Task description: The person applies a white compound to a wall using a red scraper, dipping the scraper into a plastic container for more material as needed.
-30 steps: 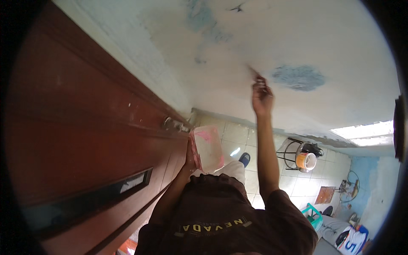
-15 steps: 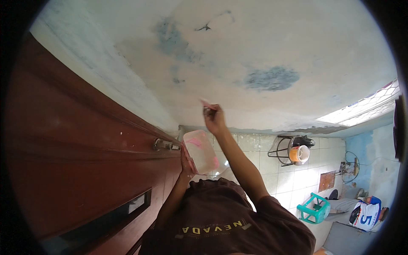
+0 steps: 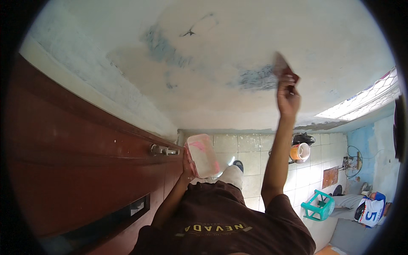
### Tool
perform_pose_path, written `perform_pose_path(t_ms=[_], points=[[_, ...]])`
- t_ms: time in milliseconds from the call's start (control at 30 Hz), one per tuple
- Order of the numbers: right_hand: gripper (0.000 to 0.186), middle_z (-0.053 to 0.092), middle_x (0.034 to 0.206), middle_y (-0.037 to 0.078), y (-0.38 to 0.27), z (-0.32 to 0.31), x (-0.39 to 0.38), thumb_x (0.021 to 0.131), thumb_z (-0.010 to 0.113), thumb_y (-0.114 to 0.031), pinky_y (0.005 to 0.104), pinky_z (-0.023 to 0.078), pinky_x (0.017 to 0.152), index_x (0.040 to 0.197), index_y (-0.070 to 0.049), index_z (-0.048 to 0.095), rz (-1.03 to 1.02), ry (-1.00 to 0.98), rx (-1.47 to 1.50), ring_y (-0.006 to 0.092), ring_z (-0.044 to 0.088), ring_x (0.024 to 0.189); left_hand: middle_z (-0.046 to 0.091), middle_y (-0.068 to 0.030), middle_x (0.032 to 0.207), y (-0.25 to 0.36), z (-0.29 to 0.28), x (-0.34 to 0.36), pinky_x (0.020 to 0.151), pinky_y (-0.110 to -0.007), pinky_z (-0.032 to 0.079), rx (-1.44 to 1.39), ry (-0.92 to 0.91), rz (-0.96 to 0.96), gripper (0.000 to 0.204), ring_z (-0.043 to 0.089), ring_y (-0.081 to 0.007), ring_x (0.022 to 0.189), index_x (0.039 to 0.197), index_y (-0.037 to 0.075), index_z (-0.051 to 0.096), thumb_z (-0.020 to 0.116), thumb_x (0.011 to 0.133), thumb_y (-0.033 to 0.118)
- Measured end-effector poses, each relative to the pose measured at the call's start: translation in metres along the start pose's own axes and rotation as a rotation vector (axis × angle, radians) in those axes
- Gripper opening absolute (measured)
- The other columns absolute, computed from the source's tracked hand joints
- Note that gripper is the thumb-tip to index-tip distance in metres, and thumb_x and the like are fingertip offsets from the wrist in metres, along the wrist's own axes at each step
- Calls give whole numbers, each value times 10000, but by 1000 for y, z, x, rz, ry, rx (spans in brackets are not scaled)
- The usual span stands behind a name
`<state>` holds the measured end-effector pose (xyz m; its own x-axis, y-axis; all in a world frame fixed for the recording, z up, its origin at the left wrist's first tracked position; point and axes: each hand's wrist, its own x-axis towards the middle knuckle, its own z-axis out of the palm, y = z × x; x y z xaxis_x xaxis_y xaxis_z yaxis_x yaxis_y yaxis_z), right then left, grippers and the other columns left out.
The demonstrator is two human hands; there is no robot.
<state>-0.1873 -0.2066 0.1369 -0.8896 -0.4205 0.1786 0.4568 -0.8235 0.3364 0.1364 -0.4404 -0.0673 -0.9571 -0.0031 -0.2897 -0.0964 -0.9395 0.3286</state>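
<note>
In the head view, the right hand (image 3: 288, 97) pinched a blurred flat spatula (image 3: 283, 67), blade pointing up, long axis slanting leftward, by the wall's (image 3: 221, 106) blue-grey patch (image 3: 257, 78). The left hand (image 3: 187, 168) clasped a pink-smeared tub (image 3: 205, 158).

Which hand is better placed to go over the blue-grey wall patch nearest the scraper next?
Probably the right hand: it holds the scraper up at the right end of the patch, though blur hides whether they touch. The left hand is lower, near the door, holding the tub.
</note>
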Motion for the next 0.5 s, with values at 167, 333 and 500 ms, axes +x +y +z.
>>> perform_pose_path(t_ms=[167,333,500], points=[[469,611,962,176,-10,-45,-31,948,464,-71,277,591,750,1317,214,410,-80,-6,-141,209,626,838,521,-129,1425,-8,-10,2,1033,-581,497,-26,6,48,865,559,-342,1277,1508,147,372,377,916,778],[155,638,877,144,108,-269,-50,908,529,-32,242,575,691,977,92,590,177,555,-488,164,610,696,587,-125,1325,-11,6,-31,947,-545,559,8,174,200,834,639,-327,1149,1468,142,417,443,907,758],[164,645,858,142,154,-415,-37,922,518,-86,252,575,692,890,61,584,323,794,-306,198,627,728,569,-122,1351,-40,-27,-58,985,-571,525,-24,314,285,829,611,-331,1194,1471,146,414,449,907,753]])
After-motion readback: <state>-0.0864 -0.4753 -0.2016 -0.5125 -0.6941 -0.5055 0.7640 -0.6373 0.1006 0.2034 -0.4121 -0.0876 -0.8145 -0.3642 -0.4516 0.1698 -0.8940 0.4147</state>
